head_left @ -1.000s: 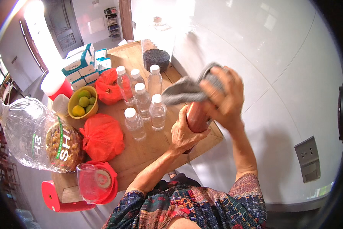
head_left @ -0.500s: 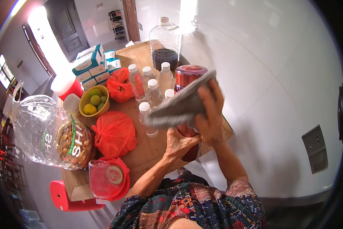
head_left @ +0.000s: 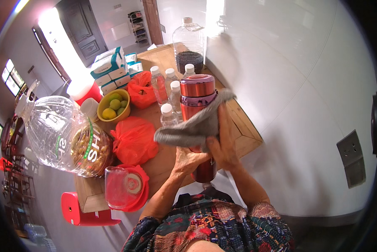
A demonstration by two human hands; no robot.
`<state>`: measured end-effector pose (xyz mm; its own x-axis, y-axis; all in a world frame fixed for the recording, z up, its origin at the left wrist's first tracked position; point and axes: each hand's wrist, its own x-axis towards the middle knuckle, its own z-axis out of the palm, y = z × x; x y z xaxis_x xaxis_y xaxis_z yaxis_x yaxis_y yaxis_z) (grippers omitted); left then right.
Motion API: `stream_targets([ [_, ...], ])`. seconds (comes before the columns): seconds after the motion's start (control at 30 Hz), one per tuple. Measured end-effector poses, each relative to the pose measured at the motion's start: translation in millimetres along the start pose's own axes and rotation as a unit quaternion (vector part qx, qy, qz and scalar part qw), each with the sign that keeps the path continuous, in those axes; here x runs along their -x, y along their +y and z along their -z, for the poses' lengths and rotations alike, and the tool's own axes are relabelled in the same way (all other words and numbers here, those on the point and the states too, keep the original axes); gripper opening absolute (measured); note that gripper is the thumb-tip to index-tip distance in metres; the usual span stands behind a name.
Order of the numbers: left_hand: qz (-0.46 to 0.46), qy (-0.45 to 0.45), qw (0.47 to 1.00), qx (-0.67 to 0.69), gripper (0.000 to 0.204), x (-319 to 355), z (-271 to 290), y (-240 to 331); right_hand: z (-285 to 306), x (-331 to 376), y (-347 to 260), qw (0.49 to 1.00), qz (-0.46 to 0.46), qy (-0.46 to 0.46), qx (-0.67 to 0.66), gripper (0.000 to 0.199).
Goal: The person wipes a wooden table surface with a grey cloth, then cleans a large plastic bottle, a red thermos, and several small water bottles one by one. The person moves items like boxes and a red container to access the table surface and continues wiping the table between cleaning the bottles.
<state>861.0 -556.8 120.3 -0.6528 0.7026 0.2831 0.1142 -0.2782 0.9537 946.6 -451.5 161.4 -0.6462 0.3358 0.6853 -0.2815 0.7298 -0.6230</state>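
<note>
A red metallic thermos [head_left: 197,88] with purple bands stands out in front of me at the near side of the table. My left hand [head_left: 187,161] is wrapped round its lower body. A grey cloth [head_left: 190,126] is in my right hand [head_left: 224,147], pressed against the thermos's right side and draped across its front. The cloth hides the middle of the thermos; its lid and base show. Several clear bottles [head_left: 166,115] with white caps stand just left of it.
On the wooden table [head_left: 239,126] are red plastic bags [head_left: 134,140], a yellow bowl [head_left: 102,116] of green and yellow fruit, tissue packs [head_left: 108,65], a big jug [head_left: 188,42] with dark contents, a large tilted jar [head_left: 54,130] and a red-lidded container [head_left: 120,189]. A wall [head_left: 281,105] rises on the right.
The cloth and my right hand have come down and in against the thermos, so its lid and upper body show more. My left hand keeps its grip. The whole view has shifted slightly.
</note>
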Motion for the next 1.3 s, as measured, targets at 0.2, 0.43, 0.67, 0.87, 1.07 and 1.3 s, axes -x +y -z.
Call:
stream_targets([
  [0.2, 0.050, -0.079, 0.991, -0.098, 0.076, 23, 11, -18, -17, 35, 15, 0.998, 0.000, 0.056, -0.004, 0.059],
  [0.43, 0.017, -0.064, 0.997, -0.043, 0.099, 59, 7, 11, 30, -37, -13, 0.969, -0.008, -0.004, -0.246, 0.032],
  [0.67, 0.070, -0.142, 0.987, 0.027, 0.108, 71, 35, 10, 61, -82, -49, 0.898, 0.051, -0.394, -0.192, 0.040],
  [0.87, 0.043, -0.216, 0.965, 0.140, 0.112, 77, 45, -5, 40, -98, -60, 0.844, 0.015, -0.461, -0.272, 0.031],
  [1.07, 0.037, -0.205, 0.966, 0.153, 0.109, 82, 53, 1, -2, -48, -22, 0.761, -0.255, -0.278, -0.528, 0.030],
  [1.3, 0.012, -0.104, 0.992, 0.065, 0.106, 78, 68, 11, -46, 8, -30, 0.908, -0.169, -0.057, -0.379, 0.032],
])
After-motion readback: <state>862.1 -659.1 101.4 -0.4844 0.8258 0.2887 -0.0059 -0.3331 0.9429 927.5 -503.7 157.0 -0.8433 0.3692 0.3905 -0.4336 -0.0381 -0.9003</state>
